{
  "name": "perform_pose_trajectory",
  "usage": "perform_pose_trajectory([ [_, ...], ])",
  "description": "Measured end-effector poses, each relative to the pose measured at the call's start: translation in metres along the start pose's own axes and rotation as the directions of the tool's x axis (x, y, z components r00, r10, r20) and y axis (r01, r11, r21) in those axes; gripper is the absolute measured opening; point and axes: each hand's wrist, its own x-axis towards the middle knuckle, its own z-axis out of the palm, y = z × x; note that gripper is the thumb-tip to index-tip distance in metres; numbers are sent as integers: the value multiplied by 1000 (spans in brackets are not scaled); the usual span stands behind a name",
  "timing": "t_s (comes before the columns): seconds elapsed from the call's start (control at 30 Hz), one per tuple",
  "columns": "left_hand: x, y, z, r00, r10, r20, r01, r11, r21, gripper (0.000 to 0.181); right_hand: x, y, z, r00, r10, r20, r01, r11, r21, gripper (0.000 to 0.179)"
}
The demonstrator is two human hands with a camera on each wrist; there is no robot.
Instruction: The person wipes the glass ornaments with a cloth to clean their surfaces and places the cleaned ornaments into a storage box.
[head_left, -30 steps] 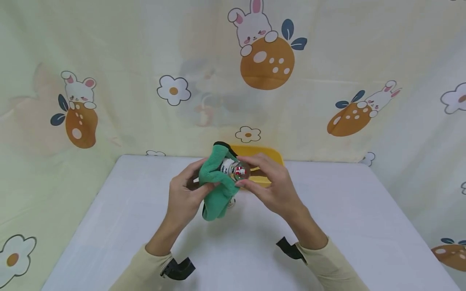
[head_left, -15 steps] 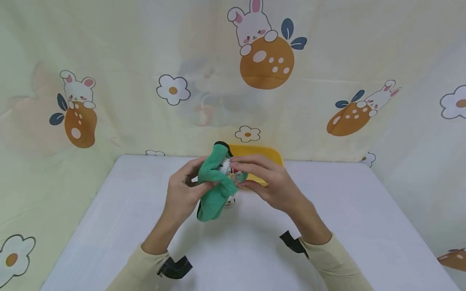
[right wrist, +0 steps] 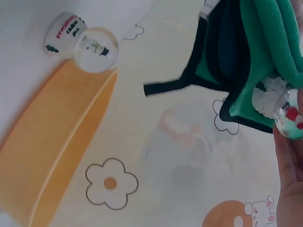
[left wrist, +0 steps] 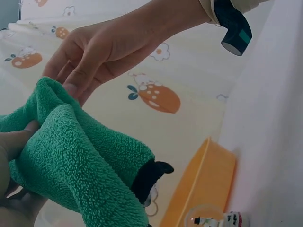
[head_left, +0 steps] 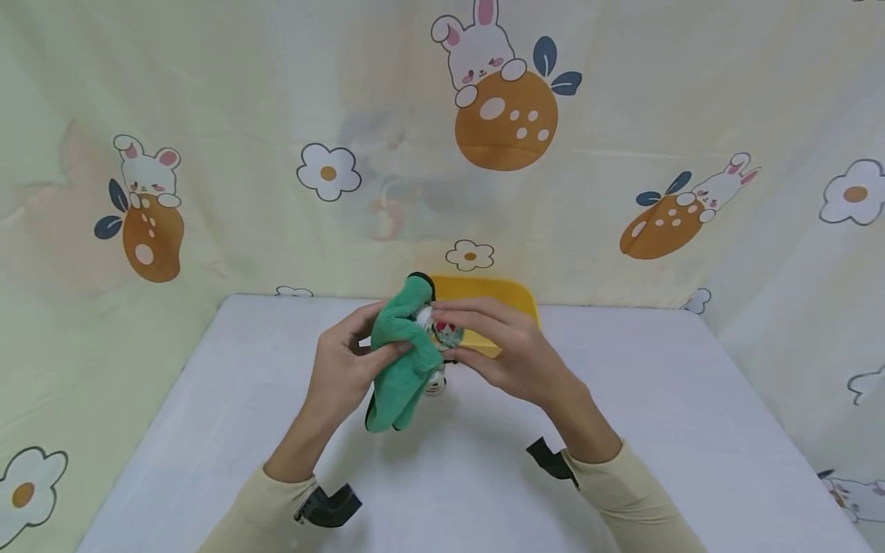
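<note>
Above the table, my left hand (head_left: 342,357) pinches a green towelling cloth (head_left: 399,376) with black edging. The cloth is folded around the white base of a small snow globe (head_left: 445,332). My right hand (head_left: 515,346) holds the globe's clear dome between fingers and thumb, partly covering it; red and white figures show inside. In the right wrist view the globe's white base (right wrist: 266,100) lies against the cloth. A second snow globe (right wrist: 97,49), with a snowman inside and lettering on its white base, stands on the table beyond and below the cloth.
A yellow plastic tub (head_left: 512,292) stands at the table's back edge, behind my hands and close to the second globe. The white table (head_left: 622,399) ends at a hanging curtain (head_left: 387,92) printed with rabbits and flowers.
My right fingers have slid leftward over the dome and cover more of it. The cloth, the globe and my left hand have shifted slightly left, and the cloth's lower end hangs a little lower.
</note>
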Motion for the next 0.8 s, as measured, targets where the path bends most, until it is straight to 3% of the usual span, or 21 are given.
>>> perform_pose_trajectory([
  [0.2, -1, 0, 1, 998, 59, -32, -58, 998, 26, 49, 0, -4, 7, 987, 134, -92, -126, 989, 79, 54],
  [0.37, -1, 0, 4, 992, 120, -47, -119, 992, 30, 48, 1, -6, 10, 965, 228, -129, -207, 966, 154, 49],
  [0.57, -2, -1, 8, 984, 170, -45, -166, 982, 92, 47, 4, -9, 7, 940, 305, -153, -268, 938, 220, 42],
  [0.67, -4, 0, 10, 979, 197, -54, -190, 974, 126, 48, 5, -11, 6, 922, 367, -127, -325, 908, 263, 36],
  [0.8, -5, 1, 11, 970, 240, -47, -232, 962, 141, 47, 3, -12, 6, 880, 467, -92, -420, 852, 312, 28],
])
